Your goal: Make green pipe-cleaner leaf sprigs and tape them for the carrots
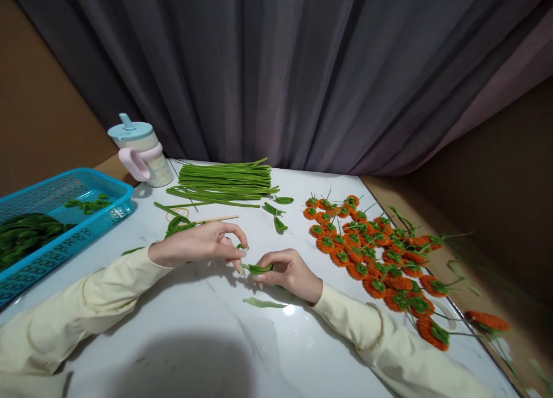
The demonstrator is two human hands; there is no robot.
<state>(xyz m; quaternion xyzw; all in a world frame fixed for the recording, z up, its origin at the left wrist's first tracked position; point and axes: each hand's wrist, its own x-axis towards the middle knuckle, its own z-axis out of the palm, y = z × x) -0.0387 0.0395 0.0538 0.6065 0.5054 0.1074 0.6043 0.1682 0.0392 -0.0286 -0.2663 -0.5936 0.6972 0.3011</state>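
A small leaf-shaped loop of green pipe cleaner (259, 268) is pinched in my right hand (296, 276), its narrow end pointing left. My left hand (207, 242) meets that end, fingers curled, with a bit of green showing between thumb and forefinger. Just beyond my hands lie several finished green leaf loops (280, 224) on the white marbled table (207, 334). Beside my left wrist are some bent green pipe cleaners (177, 225), partly hidden by the hand, and a thin wooden stick (218, 219).
A bundle of straight green pipe cleaners (224, 182) lies at the back. Many orange pipe-cleaner persimmons (354, 239) with green tops and wire stems spread along the right edge. At left stand a blue basket (123, 193) holding green pieces and a lidded cup (158, 165). A dark curtain (276, 69) hangs behind.
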